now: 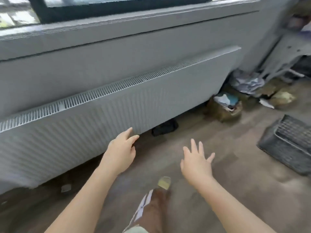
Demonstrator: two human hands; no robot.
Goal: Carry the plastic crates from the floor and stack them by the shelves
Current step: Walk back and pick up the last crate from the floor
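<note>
Reaching out over a brownish, worn floor (218,190) with both arms bare: left hand (120,151) hanging in front of the lower edge of a long white ribbed radiator (104,118), fingers relaxed and loosely extended, holding nothing; right hand (196,163) spreading its fingers wide above the floor, also holding nothing. Lying on the floor at the right edge, well apart from both hands, a dark grey plastic crate (286,145) with a mesh-patterned interior, tilting slightly. Running above the radiator, a pale grey sill (117,29) under a dark-framed window (117,5). Sitting beyond the radiator's far end, a litter of crumpled bags and scraps (235,101) near the foot of a grey metal frame (286,54). Peeking from beneath the radiator, a small dark object (165,127), too blurred for identifying. Showing at the bottom centre, a leg and a foot in a light sandal (164,182).
</note>
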